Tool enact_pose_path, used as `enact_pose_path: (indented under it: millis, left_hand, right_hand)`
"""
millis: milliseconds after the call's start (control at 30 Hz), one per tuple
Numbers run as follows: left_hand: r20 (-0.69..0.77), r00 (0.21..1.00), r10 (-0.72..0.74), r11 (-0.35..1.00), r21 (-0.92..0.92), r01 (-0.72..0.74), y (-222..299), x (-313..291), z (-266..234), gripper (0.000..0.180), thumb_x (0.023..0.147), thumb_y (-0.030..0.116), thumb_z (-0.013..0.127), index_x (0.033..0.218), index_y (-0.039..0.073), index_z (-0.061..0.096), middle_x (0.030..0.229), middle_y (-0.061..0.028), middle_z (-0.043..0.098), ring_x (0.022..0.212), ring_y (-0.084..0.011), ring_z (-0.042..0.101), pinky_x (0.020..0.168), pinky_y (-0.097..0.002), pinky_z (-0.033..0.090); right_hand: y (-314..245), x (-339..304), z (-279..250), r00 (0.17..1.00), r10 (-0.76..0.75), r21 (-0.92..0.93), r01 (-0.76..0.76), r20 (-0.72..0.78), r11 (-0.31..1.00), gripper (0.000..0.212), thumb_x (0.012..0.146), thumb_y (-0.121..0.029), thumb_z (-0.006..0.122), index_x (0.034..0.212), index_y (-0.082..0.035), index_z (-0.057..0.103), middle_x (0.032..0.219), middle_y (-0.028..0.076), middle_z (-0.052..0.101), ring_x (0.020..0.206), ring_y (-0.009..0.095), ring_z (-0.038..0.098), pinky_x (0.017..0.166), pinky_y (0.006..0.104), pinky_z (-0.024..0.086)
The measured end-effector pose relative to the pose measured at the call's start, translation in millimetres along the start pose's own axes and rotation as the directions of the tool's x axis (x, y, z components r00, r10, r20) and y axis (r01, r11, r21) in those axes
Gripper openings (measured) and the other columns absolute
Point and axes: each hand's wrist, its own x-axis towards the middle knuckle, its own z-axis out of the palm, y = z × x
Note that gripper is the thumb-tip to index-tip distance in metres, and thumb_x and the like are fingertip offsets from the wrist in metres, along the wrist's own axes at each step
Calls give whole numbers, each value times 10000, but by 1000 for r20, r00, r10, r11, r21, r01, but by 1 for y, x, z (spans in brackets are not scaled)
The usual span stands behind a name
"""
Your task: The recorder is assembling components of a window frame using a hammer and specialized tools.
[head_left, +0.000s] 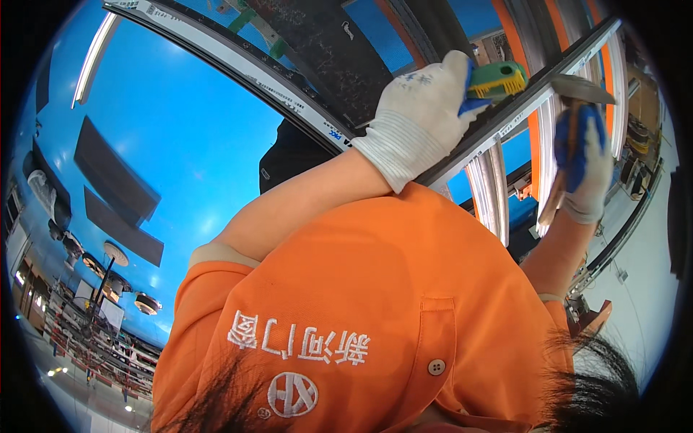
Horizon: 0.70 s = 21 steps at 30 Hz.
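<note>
My left hand [426, 108], in a white knit glove with blue palm coating, is closed on a green-and-yellow tool handle [499, 81]. The handle has a hole near its end and a ridged yellow side; its working end is hidden. It lies over a dark window frame profile [530, 97] with a whitish outer face. Gloved the same way, my right hand [585, 155] is wrapped around the wooden handle [552, 206] of a hammer. Slightly blurred, the grey hammer head [583, 89] is raised to the right of the green handle, apart from it.
Another frame bar [238, 68] runs to the upper left. Grey metal strips [489, 191] and orange strips [511, 32] lie below the frame. Dark flat pieces [112, 169] rest on the blue floor [195, 187] at left. Shelving with assorted items [639, 144] stands at far right.
</note>
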Motion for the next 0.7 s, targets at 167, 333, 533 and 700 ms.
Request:
enact_pose_path:
  millis: [167, 333, 533, 700]
  left_hand:
    - [-36, 999, -10, 994, -108, 6, -5, 3, 1, 422, 873, 253, 724, 1151, 20, 509, 942, -180, 702, 771, -297, 721, 716, -347, 586]
    - [-2, 995, -96, 985, -145, 94, -9, 3, -2, 452, 878, 254, 716, 1193, 9, 502, 958, -194, 692, 836, -309, 712, 742, -362, 579]
    - [98, 988, -118, 982, -134, 130, -3, 9, -6, 409, 886, 225, 698, 1173, 1, 511, 955, -195, 692, 870, -325, 699, 754, -371, 561]
    - [111, 982, -154, 980, -110, 166, -10, 5, 0, 321, 902, 215, 673, 1094, 4, 525, 937, -200, 697, 876, -358, 704, 798, -404, 552]
  right_hand:
    - [-13, 11, -6, 990, -134, 115, 127, 54, 985, 430, 991, -318, 548, 1291, -12, 569, 978, 76, 656, 766, 115, 617, 673, 192, 465]
    - [-40, 29, 16, 998, -47, -183, 39, -35, 982, 588, 919, -464, 640, 1337, -56, 579, 1151, 173, 655, 955, 257, 657, 806, 255, 517]
    - [-38, 49, -3, 999, 41, -116, -37, 35, 993, 582, 878, -428, 694, 1303, -45, 591, 1076, 165, 670, 900, 250, 673, 802, 278, 547]
    - [-27, 39, 21, 988, 117, -305, -81, 100, 949, 564, 871, -404, 701, 1276, -26, 596, 981, 137, 679, 812, 208, 670, 730, 261, 546]
